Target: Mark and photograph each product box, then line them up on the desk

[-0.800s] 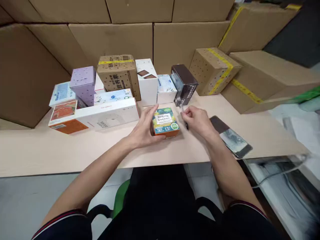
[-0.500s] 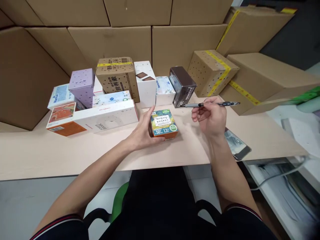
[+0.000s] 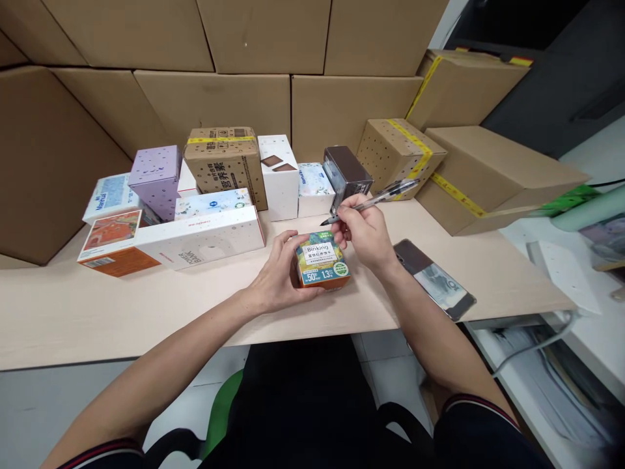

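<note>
A small colourful box [image 3: 321, 263] marked "Binking" lies on the light wooden table [image 3: 73, 306] in front of me. My left hand [image 3: 278, 273] grips its left side, thumb on the near edge and fingers at the back. My right hand [image 3: 364, 234] is just above the box's right side, closed on a pen [image 3: 371, 202]. The pen's tip points left, over the far edge of the box.
A row of boxes stands behind: a long white and orange box [image 3: 170, 238], a lilac box [image 3: 155, 179], a taped brown carton [image 3: 225, 163], a white box [image 3: 277, 174], a dark box [image 3: 346, 174]. A phone [image 3: 434, 280] lies to the right. Large cartons [image 3: 493, 176] line the back.
My right hand lifted the pen off the table, swung it out to the right, then brought it back over the box with the tip pointing left. The left hand closed tighter on the box.
</note>
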### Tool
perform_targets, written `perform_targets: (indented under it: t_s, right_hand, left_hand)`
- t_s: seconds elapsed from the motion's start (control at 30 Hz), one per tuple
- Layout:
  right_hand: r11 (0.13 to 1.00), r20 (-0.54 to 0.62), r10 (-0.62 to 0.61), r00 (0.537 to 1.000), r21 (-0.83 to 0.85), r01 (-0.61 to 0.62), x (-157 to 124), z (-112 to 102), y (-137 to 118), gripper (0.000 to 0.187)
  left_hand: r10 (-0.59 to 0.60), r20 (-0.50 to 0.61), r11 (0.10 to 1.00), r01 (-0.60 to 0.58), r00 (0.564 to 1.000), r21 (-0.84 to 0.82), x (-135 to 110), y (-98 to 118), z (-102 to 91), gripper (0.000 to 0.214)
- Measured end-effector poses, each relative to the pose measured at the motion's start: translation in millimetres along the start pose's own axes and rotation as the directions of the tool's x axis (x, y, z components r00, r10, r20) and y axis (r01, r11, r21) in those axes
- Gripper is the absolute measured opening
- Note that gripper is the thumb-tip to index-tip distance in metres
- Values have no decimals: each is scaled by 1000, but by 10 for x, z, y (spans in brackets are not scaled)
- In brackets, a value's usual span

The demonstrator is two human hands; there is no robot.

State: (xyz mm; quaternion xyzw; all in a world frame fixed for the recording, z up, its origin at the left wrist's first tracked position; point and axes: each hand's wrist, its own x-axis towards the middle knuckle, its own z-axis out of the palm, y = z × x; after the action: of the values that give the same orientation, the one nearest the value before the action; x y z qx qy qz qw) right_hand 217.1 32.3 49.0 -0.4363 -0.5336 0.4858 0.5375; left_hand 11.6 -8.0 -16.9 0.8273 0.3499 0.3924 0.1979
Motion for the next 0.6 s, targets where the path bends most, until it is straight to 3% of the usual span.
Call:
perform_targets:
  t_s: [0.17,0.33,0.6]
  right_hand:
    - [994,20,-7,1000,-106,10,-27,45,126,20]
    - [986,-4,-15,1000,-168,15,-86,79,114,14]
    - [914,34,-170,985,-367,171,-122,99,172,18]
  left_hand:
    - [-51,59,998,50,997,26,-13,49,-12,83]
    - [-56,69,998,54,996,37,-11,70,-16,79]
    - [-36,32,998,35,999,51,-11,63,10,79]
